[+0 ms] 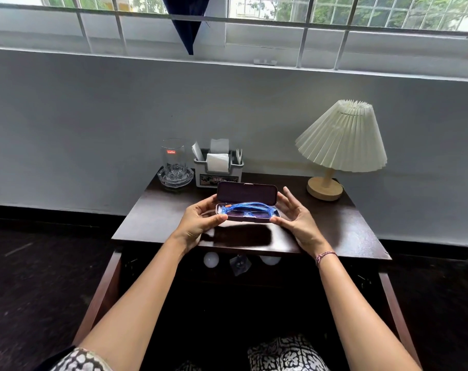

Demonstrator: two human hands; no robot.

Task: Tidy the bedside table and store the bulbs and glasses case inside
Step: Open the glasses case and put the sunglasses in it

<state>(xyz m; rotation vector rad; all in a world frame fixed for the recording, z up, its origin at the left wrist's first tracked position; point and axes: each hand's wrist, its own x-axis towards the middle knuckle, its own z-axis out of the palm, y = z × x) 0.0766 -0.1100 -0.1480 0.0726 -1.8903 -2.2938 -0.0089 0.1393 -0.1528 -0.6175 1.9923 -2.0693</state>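
Over the dark desk [348,228], the left hand [198,223] keeps a pinching grip on one end of the open glasses case [246,194] while the right hand [297,218], fingers spread wide, steadies the other, likely to shut it before it joins the bulbs [210,259] stowed underneath.

Arms outstretched, left hand [198,223] curled, right hand [297,218] splayed.

Behind glasses case [246,193]: tumbler [173,156], tissue holder [218,173] blocking. Right-rear of case: lamp [342,140]. Bare tabletop [334,226] left, right, front of case.
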